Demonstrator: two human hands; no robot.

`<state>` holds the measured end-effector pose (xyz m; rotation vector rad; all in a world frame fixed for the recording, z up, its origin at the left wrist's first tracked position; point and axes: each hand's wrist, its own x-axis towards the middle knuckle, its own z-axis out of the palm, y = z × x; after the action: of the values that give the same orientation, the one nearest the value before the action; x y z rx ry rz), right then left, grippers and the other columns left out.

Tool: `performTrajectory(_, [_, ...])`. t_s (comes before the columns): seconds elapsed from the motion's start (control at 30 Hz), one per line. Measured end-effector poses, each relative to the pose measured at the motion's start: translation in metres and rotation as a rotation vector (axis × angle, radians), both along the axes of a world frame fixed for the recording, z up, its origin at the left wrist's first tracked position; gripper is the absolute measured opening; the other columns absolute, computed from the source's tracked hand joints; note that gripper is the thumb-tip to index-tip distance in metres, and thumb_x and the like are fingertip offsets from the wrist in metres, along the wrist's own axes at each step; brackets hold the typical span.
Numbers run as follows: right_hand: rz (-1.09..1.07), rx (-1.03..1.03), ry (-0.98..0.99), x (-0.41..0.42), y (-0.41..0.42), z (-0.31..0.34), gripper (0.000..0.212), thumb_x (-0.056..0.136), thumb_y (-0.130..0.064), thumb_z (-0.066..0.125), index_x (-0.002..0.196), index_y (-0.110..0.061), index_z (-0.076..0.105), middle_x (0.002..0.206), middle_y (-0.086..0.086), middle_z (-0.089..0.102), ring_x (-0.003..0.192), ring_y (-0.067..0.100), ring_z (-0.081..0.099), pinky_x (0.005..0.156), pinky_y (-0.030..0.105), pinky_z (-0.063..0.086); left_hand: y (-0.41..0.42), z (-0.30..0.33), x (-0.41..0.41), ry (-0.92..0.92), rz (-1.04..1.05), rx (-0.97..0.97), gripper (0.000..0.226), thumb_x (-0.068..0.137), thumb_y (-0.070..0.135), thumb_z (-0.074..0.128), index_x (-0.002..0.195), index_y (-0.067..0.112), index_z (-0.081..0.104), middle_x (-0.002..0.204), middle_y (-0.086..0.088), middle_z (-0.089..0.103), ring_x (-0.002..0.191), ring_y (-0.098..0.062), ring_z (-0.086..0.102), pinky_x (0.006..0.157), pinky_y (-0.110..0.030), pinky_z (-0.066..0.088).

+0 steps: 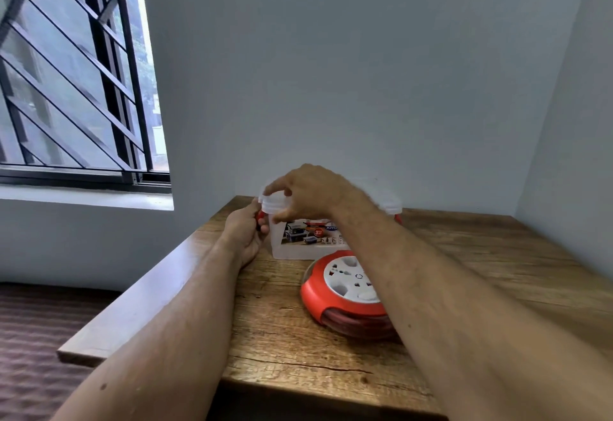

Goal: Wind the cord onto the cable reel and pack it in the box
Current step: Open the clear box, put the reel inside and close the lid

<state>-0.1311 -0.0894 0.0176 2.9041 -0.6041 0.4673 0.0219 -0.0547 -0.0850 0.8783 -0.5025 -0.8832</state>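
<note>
A red cable reel (345,291) with a white socket face lies flat on the wooden table (288,347), its red cord wound inside. Behind it stands a clear plastic box (308,238) with a printed label, a white lid and red side clips. My left hand (245,228) grips the red clip on the box's left end. My right hand (305,193) reaches over the reel and holds the lid's left edge with its fingertips. My right forearm hides part of the reel and the box.
The table stands in a corner, with grey walls (365,88) behind and to the right. A barred window (73,82) is at the left above a sill. Dark carpet (33,337) lies below the table's left edge.
</note>
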Motion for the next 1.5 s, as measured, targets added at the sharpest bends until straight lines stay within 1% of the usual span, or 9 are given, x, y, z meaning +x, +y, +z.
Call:
performTrajectory(0.27, [0.122,0.000,-0.020,0.008,0.019,-0.001,0.032,0.088,-0.015,0.066,0.111,-0.037,0.073,0.077,-0.022,0.034,0.091,0.006,0.044,0.077,0.027,0.036,0.004,0.002,-0.006,-0.174,0.062,-0.004,0.033,0.098,-0.003,0.039,0.072,0.007,0.056,0.059,-0.004,0.044,0.040,-0.008,0.034,0.033,-0.019,0.027])
performTrajectory(0.4, [0.132,0.045,-0.098,0.007,0.018,0.014,0.025,0.089,-0.013,0.065,0.106,-0.029,0.074,0.085,-0.019,0.042,0.093,0.006,0.044,0.081,0.027,0.037,0.005,0.002,-0.008,-0.189,0.069,0.013,0.031,0.102,0.005,0.043,0.075,0.008,0.057,0.059,-0.003,0.044,0.038,-0.007,0.035,0.032,-0.019,0.027])
performTrajectory(0.63, [0.010,-0.042,-0.254,0.004,0.013,0.028,0.057,0.089,0.002,0.052,0.144,-0.014,0.049,0.125,0.009,0.056,0.113,0.023,0.055,0.094,0.029,0.044,0.005,0.002,-0.007,-0.163,0.099,0.093,0.033,0.108,0.023,0.046,0.085,0.007,0.064,0.058,-0.002,0.048,0.040,-0.007,0.036,0.035,-0.018,0.032])
performTrajectory(0.83, [-0.051,-0.206,-0.396,0.003,0.007,0.005,0.035,0.093,-0.007,0.054,0.123,-0.017,0.069,0.113,0.007,0.065,0.099,0.021,0.062,0.089,0.033,0.052,0.009,0.000,-0.003,-0.192,0.018,0.000,0.054,0.082,0.068,0.062,0.082,0.014,0.062,0.056,0.001,0.045,0.043,-0.008,0.038,0.041,-0.019,0.035])
performTrajectory(0.93, [-0.044,-0.318,-0.445,-0.001,0.004,-0.003,0.031,0.096,-0.012,0.053,0.120,-0.020,0.072,0.103,0.005,0.070,0.087,0.021,0.066,0.079,0.036,0.055,0.008,-0.001,-0.003,-0.252,-0.028,-0.047,0.092,0.062,0.076,0.076,0.114,0.002,0.064,0.069,-0.003,0.054,0.046,-0.010,0.045,0.039,-0.021,0.035])
performTrajectory(1.03, [-0.059,-0.392,-0.506,-0.009,0.002,-0.006,0.027,0.095,-0.012,0.054,0.111,-0.017,0.076,0.087,0.005,0.075,0.076,0.022,0.069,0.068,0.034,0.057,0.008,-0.003,-0.002,-0.262,0.035,-0.073,0.114,0.068,0.055,0.086,0.151,-0.002,0.032,0.078,-0.002,0.056,0.051,-0.009,0.045,0.038,-0.022,0.034])
performTrajectory(1.2, [-0.119,-0.421,-0.858,-0.025,-0.003,0.008,0.013,0.092,-0.009,0.064,0.090,-0.012,0.076,0.059,0.001,0.066,0.049,0.018,0.060,0.051,0.030,0.056,0.017,0.000,-0.008,-0.277,0.005,-0.125,0.096,0.062,0.060,0.087,0.133,0.006,0.051,0.076,0.000,0.057,0.053,-0.008,0.047,0.042,-0.022,0.037])
performTrajectory(1.37, [-0.310,-0.249,-1.271,-0.057,-0.003,0.032,0.020,0.096,-0.017,0.061,0.110,-0.009,0.071,0.084,0.007,0.075,0.075,0.025,0.071,0.066,0.023,0.043,0.019,0.001,-0.007,-0.223,0.112,-0.126,0.075,0.085,0.025,0.074,0.150,0.011,0.040,0.104,-0.003,0.057,0.054,-0.005,0.049,0.040,-0.018,0.037])
performTrajectory(1.5, [-0.559,0.079,-1.534,-0.086,-0.014,0.031,0.022,0.099,-0.021,0.054,0.117,-0.011,0.060,0.101,0.008,0.074,0.094,0.026,0.069,0.071,0.021,0.035,0.021,0.003,-0.004,-0.217,0.155,-0.138,0.089,0.081,0.039,0.077,0.154,0.011,0.035,0.098,0.001,0.056,0.053,-0.002,0.046,0.038,-0.015,0.035])
